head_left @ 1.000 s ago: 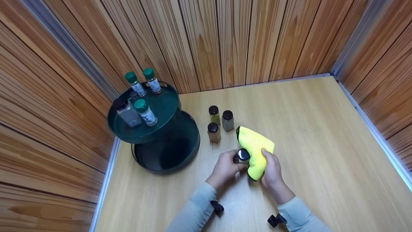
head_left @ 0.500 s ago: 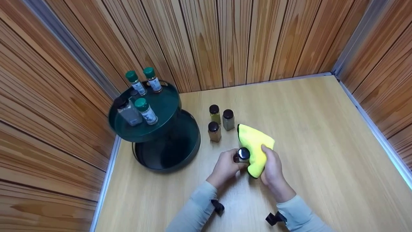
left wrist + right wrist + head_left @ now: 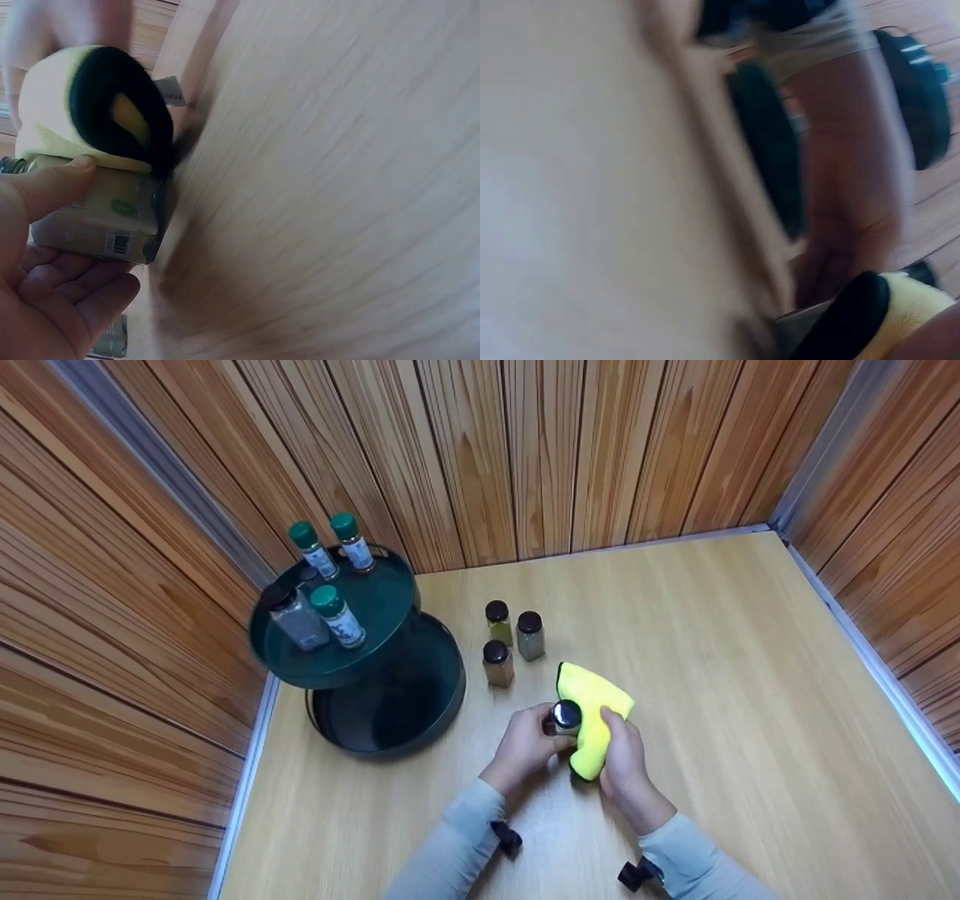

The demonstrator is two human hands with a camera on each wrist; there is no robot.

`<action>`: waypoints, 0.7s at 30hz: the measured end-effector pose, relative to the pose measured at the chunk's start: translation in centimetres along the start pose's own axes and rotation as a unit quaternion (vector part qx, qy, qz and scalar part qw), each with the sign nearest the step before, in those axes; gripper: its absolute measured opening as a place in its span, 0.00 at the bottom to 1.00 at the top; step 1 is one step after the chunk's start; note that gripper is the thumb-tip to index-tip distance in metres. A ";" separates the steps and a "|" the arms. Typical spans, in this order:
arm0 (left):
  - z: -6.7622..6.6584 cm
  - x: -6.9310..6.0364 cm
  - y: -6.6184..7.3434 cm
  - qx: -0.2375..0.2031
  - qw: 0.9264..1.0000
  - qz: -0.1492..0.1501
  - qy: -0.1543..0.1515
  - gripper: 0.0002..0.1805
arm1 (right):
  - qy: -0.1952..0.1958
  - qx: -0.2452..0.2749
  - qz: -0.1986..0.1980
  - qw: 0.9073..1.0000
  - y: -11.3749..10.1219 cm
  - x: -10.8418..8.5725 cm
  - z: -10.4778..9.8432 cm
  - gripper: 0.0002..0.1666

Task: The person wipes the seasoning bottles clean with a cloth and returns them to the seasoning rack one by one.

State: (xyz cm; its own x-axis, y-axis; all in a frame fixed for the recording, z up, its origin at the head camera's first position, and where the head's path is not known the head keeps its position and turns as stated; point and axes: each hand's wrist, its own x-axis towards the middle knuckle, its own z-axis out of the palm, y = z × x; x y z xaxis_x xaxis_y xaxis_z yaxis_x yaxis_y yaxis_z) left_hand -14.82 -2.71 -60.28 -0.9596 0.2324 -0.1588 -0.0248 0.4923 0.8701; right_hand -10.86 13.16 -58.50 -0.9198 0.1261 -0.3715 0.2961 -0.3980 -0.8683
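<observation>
My left hand (image 3: 523, 746) grips a square spice jar (image 3: 97, 214) with a dark, shiny cap (image 3: 567, 713). A printed label with a barcode shows on the jar in the left wrist view. In my right hand (image 3: 625, 757) is a folded yellow cloth (image 3: 596, 697) with black edging, pressed against the jar's right side. The thumb lies on top of the cloth; the fingers beneath are mostly hidden. Just beyond the hands stand three dark-capped spice jars, one yellow-green (image 3: 499, 624), one grey-green (image 3: 531, 637) and one brown (image 3: 498, 666).
A dark green two-tier round tray (image 3: 386, 641) stands at the left. Its upper tier carries several bottles, among them a green-capped bottle (image 3: 341, 619) and a larger dark-capped jar (image 3: 300, 619). Wood-panelled walls (image 3: 540, 457) border the table (image 3: 720, 660) at the back and sides.
My right hand and the yellow cloth have shifted slightly left and down along the jar. The left hand keeps its grip on the jar in nearly the same place.
</observation>
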 end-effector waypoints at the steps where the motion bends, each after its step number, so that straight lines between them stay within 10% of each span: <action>1: 0.0 0.0 0.0 0.003 1.000 0.008 0.001 0.24 | -0.001 0.008 0.006 1.000 -0.4 -0.2 0.1 0.27; 12: -0.2 0.0 -0.1 0.041 0.997 0.059 0.013 0.23 | -0.055 0.113 0.003 0.992 -2.3 -1.2 -1.1 0.22; 21: -0.3 0.2 0.4 0.047 0.998 0.038 -0.017 0.29 | -0.054 0.120 0.019 0.991 -2.1 0.3 -2.6 0.22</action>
State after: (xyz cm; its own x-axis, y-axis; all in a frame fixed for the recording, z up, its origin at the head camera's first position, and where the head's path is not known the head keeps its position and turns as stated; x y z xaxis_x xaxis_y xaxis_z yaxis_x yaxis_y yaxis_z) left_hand -15.06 -2.73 -59.86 -0.9476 0.2994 -0.1111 0.0758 0.5490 0.8324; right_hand -11.08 16.45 -57.61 -0.9354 0.0143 -0.3533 0.2727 -0.6070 -0.7465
